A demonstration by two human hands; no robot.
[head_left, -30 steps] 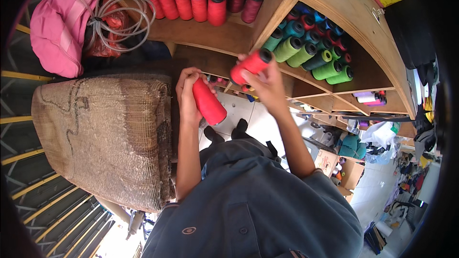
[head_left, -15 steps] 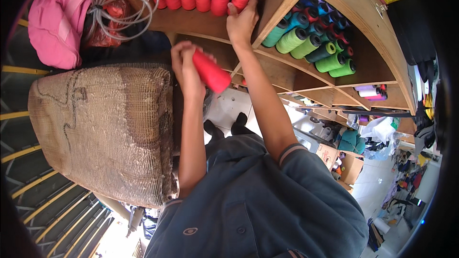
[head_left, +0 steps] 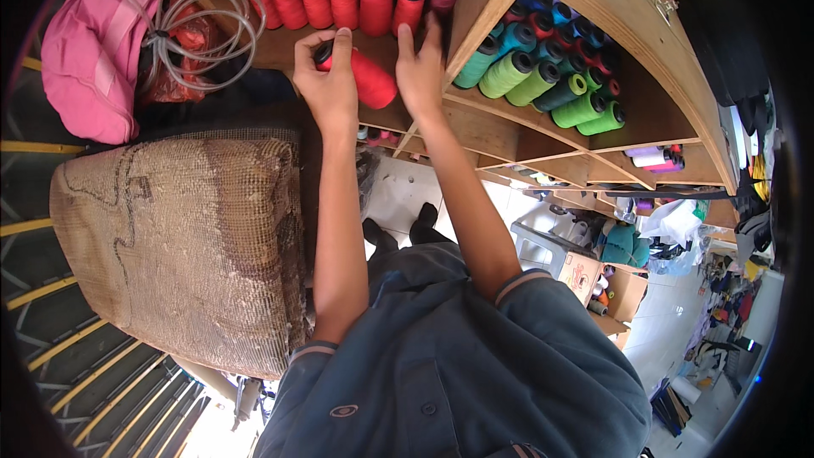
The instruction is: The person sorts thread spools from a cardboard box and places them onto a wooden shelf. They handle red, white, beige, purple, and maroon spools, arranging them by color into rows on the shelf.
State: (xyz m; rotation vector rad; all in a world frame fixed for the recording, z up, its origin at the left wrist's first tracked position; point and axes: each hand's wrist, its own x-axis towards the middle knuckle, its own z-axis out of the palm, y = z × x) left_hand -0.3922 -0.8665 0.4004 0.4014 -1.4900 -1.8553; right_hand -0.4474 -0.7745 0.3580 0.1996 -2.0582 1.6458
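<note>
My left hand grips a cone-shaped spool of red thread by its dark-tipped end. The spool slants down toward the right, in front of the shelf. Close beside it is my right hand, with its fingers apart and nothing visible in them. Its fingertips reach up to the right end of a row of upright red thread spools on the wooden shelf. Whether those fingertips touch a spool, I cannot tell. Darker red and purple spools stand behind that row.
Green and blue spools fill the compartment to the right, past a wooden divider. Left of the shelf are a pink cloth and a coil of clear tubing. A worn, mesh-covered padded block stands at my left. An open carton sits at right.
My left hand has moved up toward the shelf with the red spool. My right hand has let go of a spool at the row's right end and drawn back slightly toward me.
</note>
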